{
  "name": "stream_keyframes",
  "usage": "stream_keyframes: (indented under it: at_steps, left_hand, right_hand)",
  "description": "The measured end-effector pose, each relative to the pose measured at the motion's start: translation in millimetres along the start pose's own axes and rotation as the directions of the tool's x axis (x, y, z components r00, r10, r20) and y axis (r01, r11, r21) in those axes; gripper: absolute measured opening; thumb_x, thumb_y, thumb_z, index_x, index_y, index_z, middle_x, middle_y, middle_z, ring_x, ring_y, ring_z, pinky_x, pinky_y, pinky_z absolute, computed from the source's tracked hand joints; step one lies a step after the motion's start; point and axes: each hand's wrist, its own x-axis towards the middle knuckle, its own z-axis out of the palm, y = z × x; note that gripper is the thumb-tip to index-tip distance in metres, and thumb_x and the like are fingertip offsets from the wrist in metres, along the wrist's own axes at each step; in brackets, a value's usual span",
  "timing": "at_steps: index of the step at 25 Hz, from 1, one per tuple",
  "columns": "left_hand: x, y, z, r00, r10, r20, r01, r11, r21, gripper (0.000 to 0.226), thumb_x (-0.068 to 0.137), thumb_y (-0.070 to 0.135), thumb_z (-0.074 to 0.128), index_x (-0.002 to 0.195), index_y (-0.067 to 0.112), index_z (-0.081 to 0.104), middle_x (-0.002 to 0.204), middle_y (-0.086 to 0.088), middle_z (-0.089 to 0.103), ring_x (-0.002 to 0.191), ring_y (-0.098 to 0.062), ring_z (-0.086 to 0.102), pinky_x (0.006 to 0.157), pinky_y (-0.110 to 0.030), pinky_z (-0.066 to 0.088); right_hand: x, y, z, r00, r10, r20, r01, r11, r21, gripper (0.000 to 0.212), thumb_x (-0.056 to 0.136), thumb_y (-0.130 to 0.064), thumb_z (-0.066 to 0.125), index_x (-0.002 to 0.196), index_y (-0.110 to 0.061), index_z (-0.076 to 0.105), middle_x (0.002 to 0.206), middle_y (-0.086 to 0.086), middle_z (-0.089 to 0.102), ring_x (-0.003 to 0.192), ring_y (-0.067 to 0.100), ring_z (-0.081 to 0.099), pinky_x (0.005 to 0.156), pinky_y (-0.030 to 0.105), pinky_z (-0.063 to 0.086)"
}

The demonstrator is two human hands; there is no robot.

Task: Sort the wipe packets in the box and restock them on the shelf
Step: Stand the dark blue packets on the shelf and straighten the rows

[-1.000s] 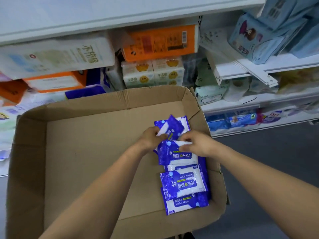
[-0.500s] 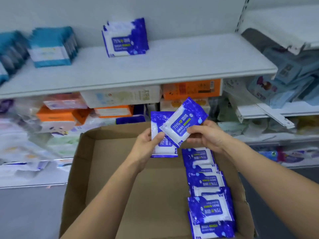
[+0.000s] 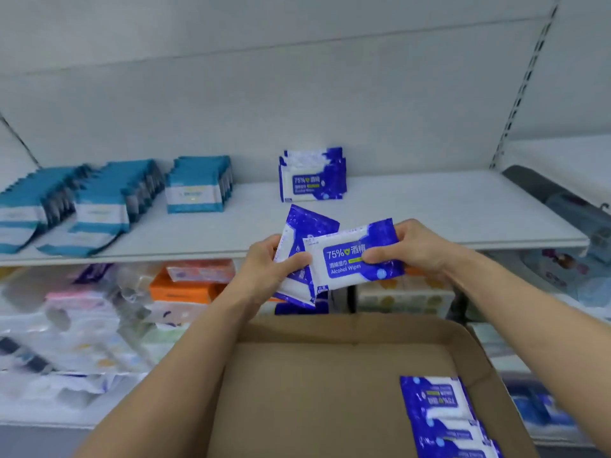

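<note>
Wipe packets, two blue-and-white ones, are held up in front of the shelf edge: the right hand (image 3: 410,249) grasps one packet (image 3: 355,256) by its right end, thumb across the printed front, label facing the camera. The left hand (image 3: 264,269) grips a second packet (image 3: 305,233) that stands more upright, partly behind the first, its thumb touching the first packet's left edge. Just beyond, on the white shelf (image 3: 429,206), a small standing stack of the same packets (image 3: 312,175) sits near the middle, with rows of teal packets (image 3: 109,193) further left. Near the camera, the open cardboard box (image 3: 314,385) holds more blue packets (image 3: 443,418) at its right side.
</note>
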Motion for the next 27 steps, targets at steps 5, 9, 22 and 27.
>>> stream_keyframes:
  at_steps: [5,9,22,27]
  left_hand:
    - [39.6,4.3,-33.0,0.979,-0.126,-0.163,0.083,0.966,-0.246,0.022,0.090,0.027,0.067,0.108,0.016,0.063,0.094,-0.005,0.076,0.079,-0.021,0.073,0.063,-0.034,0.057]
    - [68.7,4.3,-43.4,0.970,-0.176,-0.166,0.114,0.938,-0.329,0.022,0.091,0.026,0.066,0.110,0.016,0.062,0.093,-0.004,0.076,0.081,-0.023,0.074,0.076,-0.043,0.060]
    - [99.7,-4.6,-50.0,0.972,-0.206,-0.109,0.141,0.891,-0.431,0.014,0.093,0.015,0.061,0.107,0.014,0.061,0.099,-0.006,0.075,0.088,-0.025,0.073,0.088,-0.044,0.056]
    - [102.2,-4.8,-51.0,0.967,-0.234,-0.104,0.161,0.872,-0.462,0.016,0.092,0.013,0.061,0.108,0.013,0.060,0.101,-0.008,0.074,0.090,-0.027,0.072,0.086,-0.043,0.057]
  right_hand:
    - [74.4,-21.6,-9.0,0.919,-0.122,-0.374,0.160,0.985,0.071,0.024,0.075,-0.008,0.080,0.097,-0.005,0.071,0.085,0.005,0.072,0.072,0.014,0.068,0.061,0.023,0.054]
    - [135.2,-22.3,8.5,0.917,-0.191,-0.349,0.169,0.981,-0.093,0.020,0.078,-0.007,0.077,0.096,-0.006,0.068,0.092,0.006,0.071,0.079,0.017,0.067,0.065,0.023,0.051]
    - [197.8,-15.4,21.2,0.841,-0.266,-0.471,0.140,0.948,-0.286,0.029,0.076,-0.028,0.079,0.099,-0.022,0.062,0.103,0.000,0.069,0.093,0.021,0.066,0.083,0.048,0.055]
    - [202.6,-10.8,27.3,0.779,-0.312,-0.544,0.152,0.936,-0.319,0.034,0.078,-0.025,0.077,0.105,-0.009,0.063,0.107,0.006,0.068,0.093,0.023,0.065,0.080,0.045,0.056]
